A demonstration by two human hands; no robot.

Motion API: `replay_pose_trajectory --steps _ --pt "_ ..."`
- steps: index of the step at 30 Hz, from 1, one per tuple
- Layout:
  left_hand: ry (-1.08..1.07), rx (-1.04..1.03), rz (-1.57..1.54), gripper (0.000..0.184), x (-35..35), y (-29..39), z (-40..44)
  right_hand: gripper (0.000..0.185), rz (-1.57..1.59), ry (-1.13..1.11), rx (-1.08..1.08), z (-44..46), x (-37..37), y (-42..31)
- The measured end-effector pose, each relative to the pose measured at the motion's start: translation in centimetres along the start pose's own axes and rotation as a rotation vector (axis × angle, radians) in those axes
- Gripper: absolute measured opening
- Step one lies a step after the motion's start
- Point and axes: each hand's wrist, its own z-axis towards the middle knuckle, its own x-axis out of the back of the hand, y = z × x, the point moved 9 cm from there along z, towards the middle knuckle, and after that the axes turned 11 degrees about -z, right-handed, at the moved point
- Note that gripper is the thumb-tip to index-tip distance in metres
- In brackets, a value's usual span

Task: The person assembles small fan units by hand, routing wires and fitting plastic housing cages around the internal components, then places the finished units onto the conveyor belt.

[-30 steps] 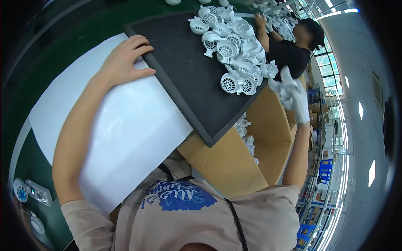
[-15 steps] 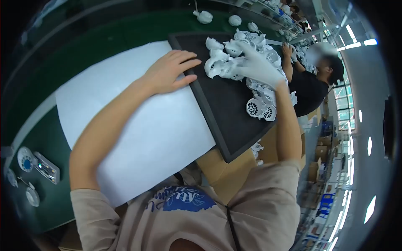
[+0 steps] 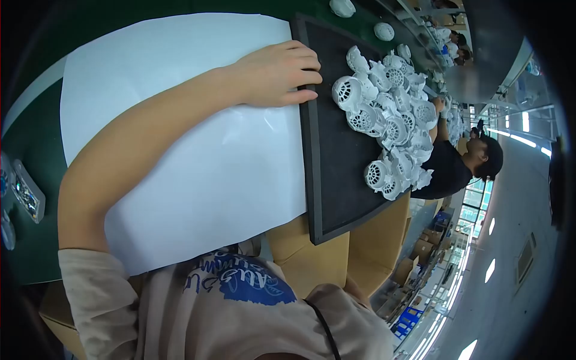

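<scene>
My bare left hand point(image 3: 279, 75) lies over the edge of a large white sheet point(image 3: 210, 162). Its fingers stretch out, somewhat apart, onto the rim of a black tray point(image 3: 312, 174). Inside that tray is a heap of white plastic parts point(image 3: 393, 129), several with round slotted grilles. My right hand is out of view; only a little of my right forearm point(image 3: 358, 294) shows, low beside a cardboard box point(image 3: 375, 240).
The sheet and tray lie on a green work surface point(image 3: 30, 252). Two white rounded parts, one of them a domed piece point(image 3: 384, 31), sit past the tray. A device with a screen point(image 3: 29, 192) is at the left. A co-worker in black point(image 3: 450, 171) is at the right.
My gloved right hand has left the heap of white parts and dropped out of view near the box. My left hand stays at the tray rim while the camera view has shifted.
</scene>
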Motion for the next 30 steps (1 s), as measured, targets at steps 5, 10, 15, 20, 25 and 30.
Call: replay_pose_trajectory --steps 5,10,15,20,25,30 --pt "0.012 -0.004 0.026 0.028 0.6 0.3 0.2 0.036 0.112 0.019 -0.048 -3.6 -7.7 1.5" --pt "-0.019 -0.004 0.071 0.028 0.6 0.4 0.8 0.037 0.186 0.059 -0.107 -7.0 -10.5 2.9" --pt "-0.045 0.05 0.073 0.029 -0.1 0.0 0.4 0.037 0.247 0.08 -0.164 -8.8 -9.7 -5.1" --pt "-0.052 0.039 0.118 0.029 -0.1 0.1 0.5 0.037 0.297 0.087 -0.172 -10.2 -12.8 -1.6" --pt "-0.06 0.049 0.084 0.029 -0.2 0.5 0.4 0.037 0.319 0.052 -0.159 -9.7 -14.2 -0.1" --pt "-0.02 0.029 0.083 0.029 0.5 0.3 0.5 0.038 0.265 0.049 -0.092 -4.8 -9.4 0.0"
